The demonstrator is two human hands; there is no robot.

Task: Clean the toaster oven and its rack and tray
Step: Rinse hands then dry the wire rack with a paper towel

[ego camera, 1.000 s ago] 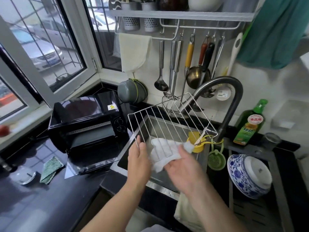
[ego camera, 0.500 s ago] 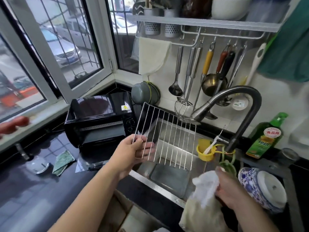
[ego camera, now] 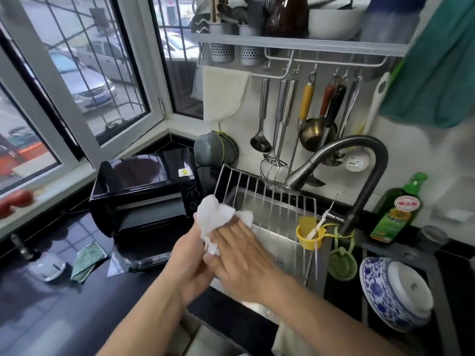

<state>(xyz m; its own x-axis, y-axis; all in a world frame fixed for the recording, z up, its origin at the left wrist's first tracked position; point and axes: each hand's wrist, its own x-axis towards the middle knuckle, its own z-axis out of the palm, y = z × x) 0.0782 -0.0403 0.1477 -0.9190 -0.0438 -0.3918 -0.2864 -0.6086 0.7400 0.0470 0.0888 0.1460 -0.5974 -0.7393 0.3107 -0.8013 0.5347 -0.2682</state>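
The wire rack (ego camera: 272,201) stands tilted over the sink (ego camera: 270,242). My left hand (ego camera: 189,263) holds it at its near left corner, with the fingers hidden behind the cloth. My right hand (ego camera: 241,253) lies across that corner and pinches a bunched white cloth (ego camera: 218,214) against the wires between thumb and outstretched fingers. The black toaster oven (ego camera: 144,191) sits on the counter to the left, its glass door (ego camera: 138,260) folded down. No tray is in view.
A dark curved faucet (ego camera: 359,160) arches over the sink, with a yellow cup (ego camera: 308,235) and a green strainer (ego camera: 341,263) hanging by it. A blue-and-white bowl (ego camera: 393,291) lies at the right beside a green bottle (ego camera: 398,209). A green cloth (ego camera: 87,260) lies on the dark counter. Utensils hang on the wall.
My right hand has come back from the lower right with the white cloth and now presses it on the rack's near left corner, beside my left hand. The view has shifted left.
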